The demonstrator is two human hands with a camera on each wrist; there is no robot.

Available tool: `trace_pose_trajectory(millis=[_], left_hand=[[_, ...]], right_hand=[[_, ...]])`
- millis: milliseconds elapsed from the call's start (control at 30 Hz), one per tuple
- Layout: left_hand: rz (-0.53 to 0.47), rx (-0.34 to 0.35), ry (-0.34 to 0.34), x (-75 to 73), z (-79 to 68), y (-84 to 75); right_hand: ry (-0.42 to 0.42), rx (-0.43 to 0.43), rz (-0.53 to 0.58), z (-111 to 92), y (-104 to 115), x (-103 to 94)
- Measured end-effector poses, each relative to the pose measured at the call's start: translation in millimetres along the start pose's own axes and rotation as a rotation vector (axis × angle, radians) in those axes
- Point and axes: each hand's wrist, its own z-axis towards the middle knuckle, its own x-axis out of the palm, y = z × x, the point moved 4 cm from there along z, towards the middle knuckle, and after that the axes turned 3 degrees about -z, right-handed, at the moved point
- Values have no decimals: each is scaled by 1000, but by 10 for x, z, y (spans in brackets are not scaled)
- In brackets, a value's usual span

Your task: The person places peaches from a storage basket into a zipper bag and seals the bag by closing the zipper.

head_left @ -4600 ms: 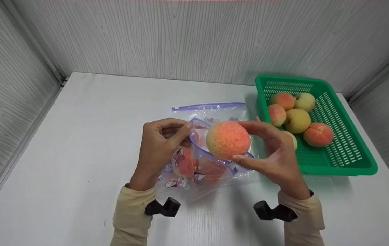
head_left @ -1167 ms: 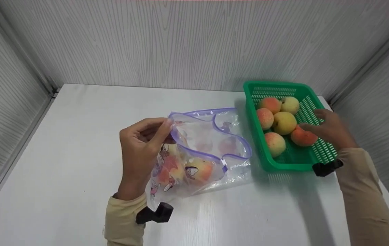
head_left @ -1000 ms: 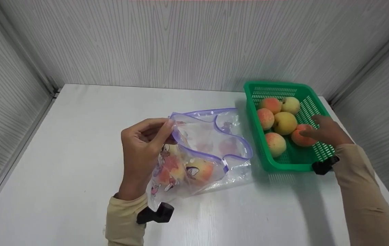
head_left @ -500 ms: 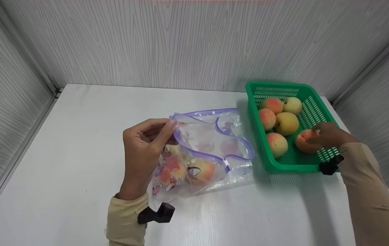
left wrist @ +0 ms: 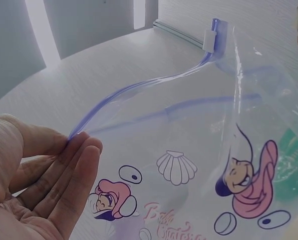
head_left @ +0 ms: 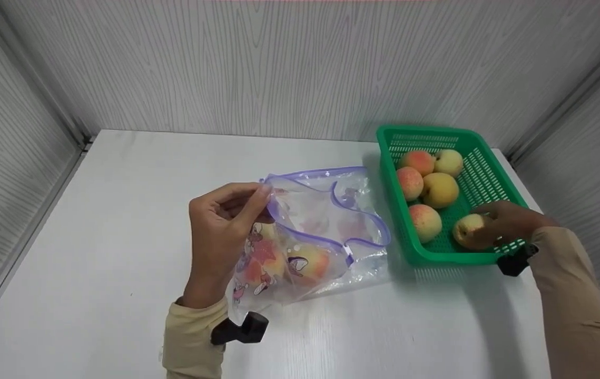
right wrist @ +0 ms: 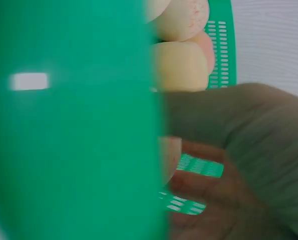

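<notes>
My left hand [head_left: 226, 221] pinches the purple-edged mouth of a clear zip bag [head_left: 326, 210] between thumb and fingers. The left wrist view shows the bag's printed cartoon front [left wrist: 176, 167], its mouth gaping and a white slider [left wrist: 209, 41] at the far corner. Peaches [head_left: 313, 263] lie inside the bag. Over at the right, my right hand [head_left: 513, 223] reaches into the green basket [head_left: 450, 258] with thumb and fingers around a pale yellow peach [head_left: 469, 230]. In the right wrist view the basket wall [right wrist: 78, 150] hides most of that peach [right wrist: 172, 155].
Several other peaches sit along the basket's left and back, among them a yellow one [head_left: 440, 190] and a pink-and-cream one [head_left: 425, 223]. The bag lies on a white table [head_left: 120, 237], left of the basket. Grey wood-grain panels [head_left: 278, 68] stand behind and at the sides.
Earlier, my right hand held a peach over the bag mouth; now it is in the basket. The peach there has shifted toward me and turned, pale side up. My left hand keeps its pinch.
</notes>
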Motion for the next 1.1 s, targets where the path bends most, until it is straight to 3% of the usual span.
trace_pose_trajectory(millis=[100,233,467,600,700,800,867,1100], left_hand=[[6,-1,2,4,0,-8],[18,-10,-2,0,-15,-3],[28,-8,-7,-9,-14,-9],[23,4,0,-4,-6,-9],[22,12,-2,-20,-5,-9],[14,15,-10,-30,-8,-5],[12,15,-14,-35,-10,-5],[13,16,-13,-29,-14,-24]], right_hand=[[-24,0,9,-17,-16,-1],[-126,-32,47,-77,4,-57],[-424,-176,264,-348,336,-166],[-613,-217,513,-456,609,-109],[-705,-314,743,-472,841,-4],[-750,-416,901,-482,1083,131],[-770,-448,941,-504,1241,226],[-769,-693,1191,-609,1691,491]])
